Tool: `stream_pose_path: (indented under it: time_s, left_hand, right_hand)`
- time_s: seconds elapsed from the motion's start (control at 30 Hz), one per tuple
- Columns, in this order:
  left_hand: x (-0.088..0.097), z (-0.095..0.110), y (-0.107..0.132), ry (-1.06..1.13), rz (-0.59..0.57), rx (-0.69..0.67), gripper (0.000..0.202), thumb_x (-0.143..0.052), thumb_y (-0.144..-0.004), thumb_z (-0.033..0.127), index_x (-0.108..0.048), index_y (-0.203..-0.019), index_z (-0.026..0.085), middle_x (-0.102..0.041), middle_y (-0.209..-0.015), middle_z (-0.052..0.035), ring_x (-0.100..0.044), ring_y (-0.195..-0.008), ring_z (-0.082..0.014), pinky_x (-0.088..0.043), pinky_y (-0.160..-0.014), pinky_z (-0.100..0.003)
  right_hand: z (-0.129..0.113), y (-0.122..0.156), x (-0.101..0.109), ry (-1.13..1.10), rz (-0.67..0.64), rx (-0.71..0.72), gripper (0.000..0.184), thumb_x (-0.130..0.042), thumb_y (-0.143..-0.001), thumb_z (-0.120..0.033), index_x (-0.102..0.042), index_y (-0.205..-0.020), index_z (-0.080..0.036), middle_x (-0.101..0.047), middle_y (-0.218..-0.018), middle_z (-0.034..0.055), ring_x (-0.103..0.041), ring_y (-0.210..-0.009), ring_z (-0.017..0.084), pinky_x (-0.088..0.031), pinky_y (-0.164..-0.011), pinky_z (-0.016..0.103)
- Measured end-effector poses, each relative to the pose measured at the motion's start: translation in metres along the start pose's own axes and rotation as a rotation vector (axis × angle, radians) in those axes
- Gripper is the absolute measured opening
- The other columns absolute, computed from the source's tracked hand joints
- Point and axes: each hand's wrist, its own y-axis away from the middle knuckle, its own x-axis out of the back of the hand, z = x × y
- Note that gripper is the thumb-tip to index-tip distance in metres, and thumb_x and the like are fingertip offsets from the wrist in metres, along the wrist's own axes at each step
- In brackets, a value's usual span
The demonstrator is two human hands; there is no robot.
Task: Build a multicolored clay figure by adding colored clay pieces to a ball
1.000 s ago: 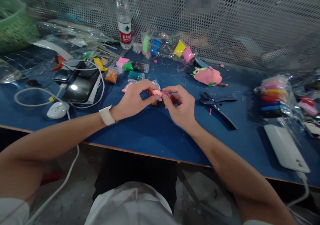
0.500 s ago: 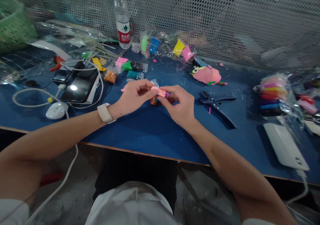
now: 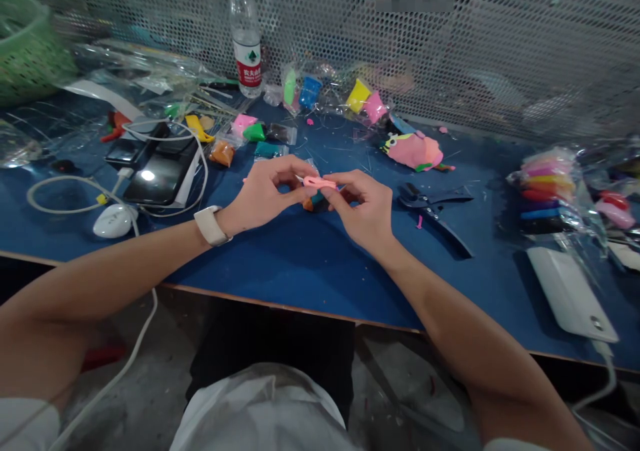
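Observation:
Between my two hands, above the blue table, is a piece of pink modelling clay (image 3: 319, 183), folded over with a narrow gap along its middle. My left hand (image 3: 277, 185) pinches its left end between thumb and fingers. At the other end, the thumb and fingertips of my right hand (image 3: 364, 204) are closed on the same piece. Partly hidden behind the fingers, a small orange and teal thing (image 3: 313, 204) lies on the table. A pink clay fish (image 3: 413, 151) with stuck-on eyes rests beyond my right hand.
Black-handled pliers (image 3: 435, 214) lie right of my right hand. A white power bank (image 3: 570, 291) and bagged coloured clay (image 3: 547, 187) are farther right. On the left are a phone (image 3: 160, 174) and looped white cable. A water bottle (image 3: 247, 51) stands by the perforated metal screen (image 3: 320, 17).
The pink clay has turned and now shows a folded edge with a gap. My right hand has shifted slightly to the right; both hands keep their pinch.

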Motion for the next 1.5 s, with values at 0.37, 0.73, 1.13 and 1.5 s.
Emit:
stream_pose_path:
  time_s: [0.37, 0.73, 1.13, 1.5]
  left_hand:
    - [0.001, 0.0031, 0.0013, -0.101, 0.005, 0.028, 0.048, -0.087, -0.099, 0.07, -0.089, -0.107, 0.023, -0.088, -0.093, -0.0078, -0.079, -0.074, -0.018, -0.065, -0.068, -0.03]
    - [0.0003, 0.0059, 0.0002, -0.071, -0.003, 0.028, 0.056, -0.089, -0.092, 0.078, -0.091, -0.1, 0.022, -0.088, -0.088, -0.0074, -0.081, -0.073, -0.0185, -0.065, -0.066, -0.029]
    - [0.0007, 0.0057, 0.0013, -0.136, 0.011, -0.017, 0.047, -0.085, -0.101, 0.068, -0.09, -0.106, 0.022, -0.089, -0.095, -0.0085, -0.079, -0.073, -0.0162, -0.062, -0.066, -0.026]
    - [0.0036, 0.0078, -0.0022, -0.214, -0.003, -0.008, 0.047, -0.077, -0.107, 0.068, -0.089, -0.102, 0.022, -0.088, -0.093, -0.007, -0.078, -0.076, -0.0171, -0.061, -0.071, -0.028]
  right_hand:
    - [-0.0015, -0.0001, -0.0002, -0.06, -0.022, -0.036, 0.03, -0.083, -0.105, -0.057, -0.087, -0.114, -0.028, -0.087, -0.105, 0.003, -0.075, -0.068, 0.014, -0.059, -0.062, 0.031]
    - [-0.0013, -0.0003, -0.0023, -0.133, -0.045, -0.097, 0.029, -0.085, -0.104, -0.055, -0.089, -0.109, -0.027, -0.087, -0.101, 0.0017, -0.074, -0.063, 0.013, -0.059, -0.06, 0.03]
    - [0.0012, -0.0005, -0.0024, -0.213, -0.034, -0.128, 0.033, -0.087, -0.102, -0.059, -0.09, -0.108, -0.026, -0.086, -0.094, 0.0012, -0.072, -0.059, 0.011, -0.057, -0.055, 0.029]
    - [0.0071, -0.0017, -0.0008, -0.148, 0.004, -0.112, 0.038, -0.085, -0.102, -0.065, -0.088, -0.107, -0.028, -0.083, -0.087, 0.0005, -0.07, -0.058, 0.014, -0.06, -0.055, 0.032]
